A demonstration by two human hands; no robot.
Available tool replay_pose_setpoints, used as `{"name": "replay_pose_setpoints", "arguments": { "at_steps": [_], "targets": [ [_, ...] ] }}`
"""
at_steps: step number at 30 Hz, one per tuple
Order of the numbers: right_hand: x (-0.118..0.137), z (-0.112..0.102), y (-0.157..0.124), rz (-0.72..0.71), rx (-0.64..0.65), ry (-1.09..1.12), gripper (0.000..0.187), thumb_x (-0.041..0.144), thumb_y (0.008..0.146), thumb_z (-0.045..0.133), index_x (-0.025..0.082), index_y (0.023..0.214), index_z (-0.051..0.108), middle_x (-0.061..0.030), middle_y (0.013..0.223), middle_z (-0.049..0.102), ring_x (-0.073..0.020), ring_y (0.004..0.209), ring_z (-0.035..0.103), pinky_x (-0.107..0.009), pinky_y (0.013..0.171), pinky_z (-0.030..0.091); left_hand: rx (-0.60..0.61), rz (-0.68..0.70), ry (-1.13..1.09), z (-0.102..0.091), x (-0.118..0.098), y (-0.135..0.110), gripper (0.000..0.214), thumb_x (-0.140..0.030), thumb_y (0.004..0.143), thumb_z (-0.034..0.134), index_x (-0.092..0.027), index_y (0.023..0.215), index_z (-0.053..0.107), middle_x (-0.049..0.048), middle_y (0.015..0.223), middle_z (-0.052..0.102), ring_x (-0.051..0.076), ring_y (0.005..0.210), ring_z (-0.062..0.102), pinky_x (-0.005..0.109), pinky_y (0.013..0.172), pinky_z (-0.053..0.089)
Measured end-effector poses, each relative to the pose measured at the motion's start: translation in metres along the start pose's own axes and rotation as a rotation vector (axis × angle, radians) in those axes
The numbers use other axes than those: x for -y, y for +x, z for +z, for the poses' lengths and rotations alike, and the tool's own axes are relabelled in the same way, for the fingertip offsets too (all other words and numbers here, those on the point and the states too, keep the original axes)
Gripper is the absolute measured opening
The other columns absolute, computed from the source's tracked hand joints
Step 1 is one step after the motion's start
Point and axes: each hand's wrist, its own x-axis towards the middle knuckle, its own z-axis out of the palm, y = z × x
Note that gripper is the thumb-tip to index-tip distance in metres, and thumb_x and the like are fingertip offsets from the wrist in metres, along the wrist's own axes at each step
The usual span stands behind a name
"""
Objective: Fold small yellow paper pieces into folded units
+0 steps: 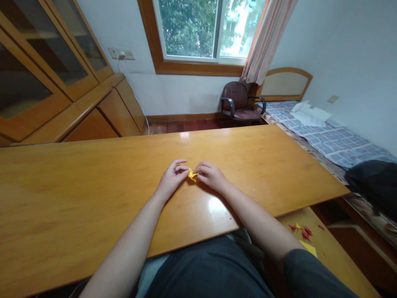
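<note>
- Near the middle of the long, glossy, yellow-brown wooden table [93,178], between the two hands, is the small folded piece of bright yellow paper [192,176], with pointed parts which stick out.
- The left hand [173,174] has its fingertips closed at the left side of this piece, with one finger stretched away from it.
- The right hand [211,174] appears to pinch the right side, its fingers curled together; how its thumb lies, I cannot tell.
- In my judgement, the step is a fine shaping of the paper, so a light pinch is better than a strong one: thin paper may crease in the wrong place or tear at a point.
- It is good if one hand only steadies the piece, while the other bends it slowly, little by little.
- Resting the wrists on the table could make the fingertips more calm.
- At the right, on the lower wooden surface [338,256], lie small, red, folded paper pieces [305,234] and a flat yellow paper sheet [310,248]; the dark sleeve [307,269] is close to this sheet, so the elbow should move with care.
</note>
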Motion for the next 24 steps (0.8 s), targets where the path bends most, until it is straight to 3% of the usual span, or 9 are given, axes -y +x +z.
{"name": "replay_pose_setpoints", "arguments": {
  "at_steps": [6, 12, 18, 24],
  "targets": [
    [0.002, 0.003, 0.001, 0.001, -0.004, -0.011, 0.011, 0.021, 0.087, 0.06, 0.021, 0.089, 0.071, -0.0046, 0.088, 0.065, -0.0145, 0.079, 0.06, -0.025, 0.074, 0.049, 0.013, -0.001, 0.005, 0.0, 0.007, 0.003, 0.048, -0.04, 0.075, 0.073, -0.018, 0.114, 0.056, 0.0045, 0.088, 0.073, 0.02, 0.088, 0.069, 0.038, 0.087, 0.052],
    [-0.001, 0.004, 0.001, 0.054, -0.062, -0.022, 0.013, 0.014, 0.081, 0.06, 0.02, 0.087, 0.07, -0.0031, 0.084, 0.062, -0.0141, 0.076, 0.058, -0.025, 0.072, 0.047, -0.045, 0.061, 0.053, 0.002, 0.007, 0.003, 0.031, -0.042, 0.076, 0.072, -0.017, 0.093, 0.062, 0.0059, 0.094, 0.07, 0.02, 0.091, 0.067, 0.036, 0.088, 0.053],
    [-0.002, 0.003, 0.002, 0.097, -0.086, 0.026, 0.015, 0.012, 0.08, 0.059, 0.021, 0.087, 0.069, -0.0025, 0.086, 0.065, -0.0145, 0.079, 0.06, -0.026, 0.075, 0.048, 0.134, 0.08, 0.091, 0.003, 0.0, -0.007, 0.033, -0.036, 0.081, 0.068, -0.019, 0.109, 0.064, 0.0086, 0.113, 0.068, 0.022, 0.103, 0.066, 0.04, 0.095, 0.053],
    [-0.001, 0.004, 0.003, 0.186, -0.085, 0.022, 0.014, 0.014, 0.079, 0.061, 0.02, 0.088, 0.069, -0.0021, 0.084, 0.068, -0.0146, 0.076, 0.06, -0.026, 0.074, 0.047, 0.134, 0.147, 0.23, 0.005, 0.004, -0.007, 0.038, -0.03, 0.078, 0.069, -0.021, 0.114, 0.062, 0.0077, 0.117, 0.066, 0.022, 0.103, 0.066, 0.041, 0.095, 0.053]
  ]
}}
